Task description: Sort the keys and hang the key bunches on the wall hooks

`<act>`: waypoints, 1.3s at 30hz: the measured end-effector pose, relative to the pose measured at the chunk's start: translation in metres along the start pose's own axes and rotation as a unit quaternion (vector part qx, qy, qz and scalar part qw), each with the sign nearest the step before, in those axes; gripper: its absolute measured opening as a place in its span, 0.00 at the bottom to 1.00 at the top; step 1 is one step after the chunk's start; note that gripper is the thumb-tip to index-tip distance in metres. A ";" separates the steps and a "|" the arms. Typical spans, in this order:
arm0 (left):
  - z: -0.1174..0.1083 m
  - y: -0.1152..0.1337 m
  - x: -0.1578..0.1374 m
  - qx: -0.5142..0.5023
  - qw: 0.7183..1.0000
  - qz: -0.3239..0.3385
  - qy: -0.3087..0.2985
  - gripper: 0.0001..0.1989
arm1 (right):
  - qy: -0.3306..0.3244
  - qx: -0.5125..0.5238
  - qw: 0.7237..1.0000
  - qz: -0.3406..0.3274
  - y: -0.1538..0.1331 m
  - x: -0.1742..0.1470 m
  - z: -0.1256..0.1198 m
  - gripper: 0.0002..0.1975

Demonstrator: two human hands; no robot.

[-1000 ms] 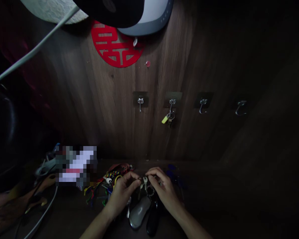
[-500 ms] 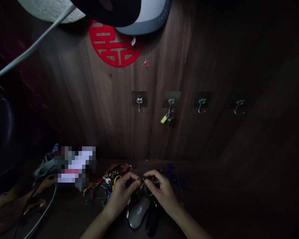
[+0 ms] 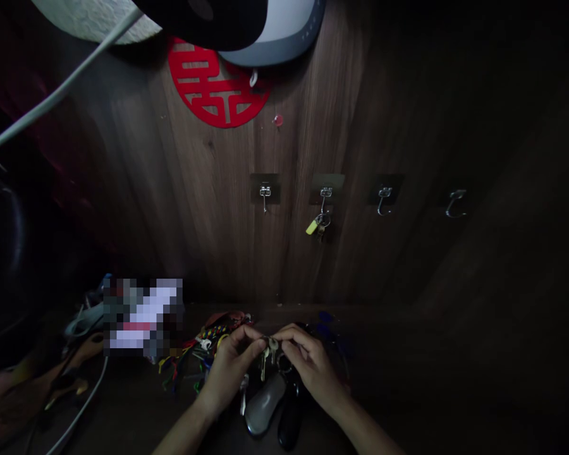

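My left hand (image 3: 228,368) and my right hand (image 3: 312,361) meet above the dark surface, thumbs and fingertips pinched around the top of a small bunch of keys. Two metal keys hang between them, one a long key (image 3: 264,366) under my left fingertips and the other a rounder key (image 3: 274,349) closer to my right. Beside my right thumb shows a metal ring (image 3: 283,362). Below lie a grey oval fob (image 3: 264,406), a black fob (image 3: 289,420) and a silver key (image 3: 243,395). Whether the fobs join the held bunch is too dark to tell.
A heap of colourful cords and keys (image 3: 203,344) lies left of my hands, dark blue items (image 3: 326,325) right. Wall hooks (image 3: 384,193) run across the wood panel, one carrying keys with a yellow tag (image 3: 312,226). A pale cable (image 3: 61,95) crosses the upper left.
The keys between my fingertips have come into clearer view and now hang down. My right fingers have curled slightly and drawn a little right; my left hand has hardly moved.
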State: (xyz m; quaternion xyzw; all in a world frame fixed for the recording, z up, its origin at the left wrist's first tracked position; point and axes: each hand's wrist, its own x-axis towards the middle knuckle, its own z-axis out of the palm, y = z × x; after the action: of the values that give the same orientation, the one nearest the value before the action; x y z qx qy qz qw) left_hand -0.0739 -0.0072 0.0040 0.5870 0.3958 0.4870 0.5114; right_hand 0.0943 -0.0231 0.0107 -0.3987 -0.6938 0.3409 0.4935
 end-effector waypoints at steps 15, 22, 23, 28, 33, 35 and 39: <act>0.004 0.004 -0.007 0.106 0.991 0.046 -0.068 0.13 | 0.046 -0.085 0.995 -0.032 0.001 0.002 0.005 0.07; 0.003 -0.003 -0.004 0.138 0.989 0.040 -0.035 0.09 | 0.036 -0.060 0.998 0.003 0.003 0.001 0.004 0.10; 0.003 -0.003 -0.004 0.136 0.989 0.039 -0.035 0.08 | 0.039 -0.054 0.998 0.007 0.003 0.002 0.004 0.10; 0.005 -0.001 -0.005 0.086 0.996 0.019 -0.031 0.11 | 0.041 -0.025 0.999 0.024 0.002 0.004 0.002 0.11; 0.004 0.000 -0.005 0.025 1.000 0.003 -0.009 0.15 | 0.030 0.001 0.999 0.036 -0.001 0.004 0.003 0.10; 0.004 0.000 -0.005 0.020 1.000 0.000 -0.009 0.15 | 0.037 -0.009 0.999 0.030 -0.002 0.004 0.004 0.10; 0.001 -0.002 -0.003 0.050 0.998 0.018 -0.021 0.13 | 0.051 -0.030 0.998 0.025 -0.002 0.005 0.003 0.12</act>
State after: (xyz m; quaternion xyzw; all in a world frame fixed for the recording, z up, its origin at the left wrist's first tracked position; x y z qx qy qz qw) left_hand -0.0733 -0.0104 0.0020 0.6291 0.3987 0.4629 0.4806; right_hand 0.0906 -0.0199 0.0135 -0.4476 -0.6671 0.3117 0.5074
